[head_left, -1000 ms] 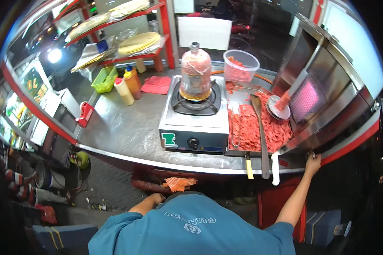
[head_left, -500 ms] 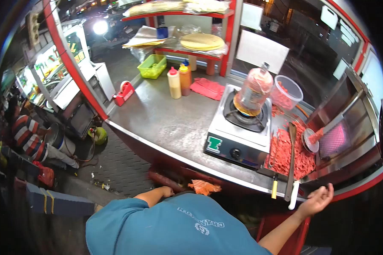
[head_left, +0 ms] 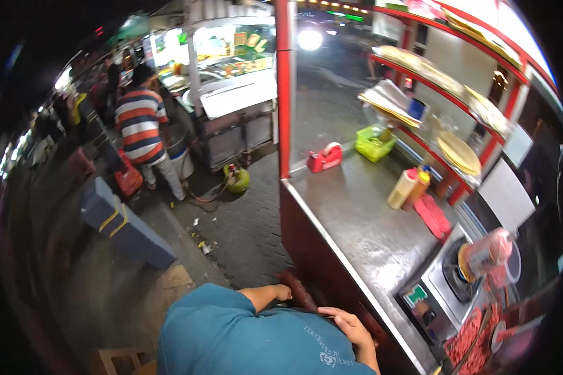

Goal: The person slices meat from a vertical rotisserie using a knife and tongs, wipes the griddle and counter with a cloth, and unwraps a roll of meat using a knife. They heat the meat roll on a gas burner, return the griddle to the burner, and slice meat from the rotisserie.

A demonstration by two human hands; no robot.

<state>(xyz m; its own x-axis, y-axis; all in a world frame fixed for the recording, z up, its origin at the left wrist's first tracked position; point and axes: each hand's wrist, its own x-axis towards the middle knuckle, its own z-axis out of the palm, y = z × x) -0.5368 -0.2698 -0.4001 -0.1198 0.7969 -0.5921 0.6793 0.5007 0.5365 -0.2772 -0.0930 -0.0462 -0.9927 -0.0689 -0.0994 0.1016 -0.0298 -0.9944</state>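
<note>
Nearest me: teal cotton-looking shirt (head_left: 250,337), printed chest text, creased over the torso. Left hand (head_left: 281,292) is bent in, fingers curled, just beside a dull reddish-brown rounded thing (head_left: 301,292) under the counter's (head_left: 369,237) front edge. Right hand (head_left: 349,325): elbow low, back of hand up, fingers extended towards the left, at the shirt front beside the counter's side panel. Hands are apart. Can't tell if either grips anything; palms hidden.

Counter top is scuffed sheet metal with a bright edge strip. At its near right end, shredded red food (head_left: 469,340), cut off by the frame's dark rim. Beyond, on the counter: boxy steel stove (head_left: 431,294) bearing a tilted-looking clear jar (head_left: 486,253), contents blurred; crumpled red cloth (head_left: 431,215); two soft squeeze bottles (head_left: 402,189); glossy red dispenser (head_left: 325,157). Far end: slatted lime basket (head_left: 375,144). Well left of the counter: rounded green gas cylinder (head_left: 236,179), striped-shirt person (head_left: 141,125), hands hidden.
</note>
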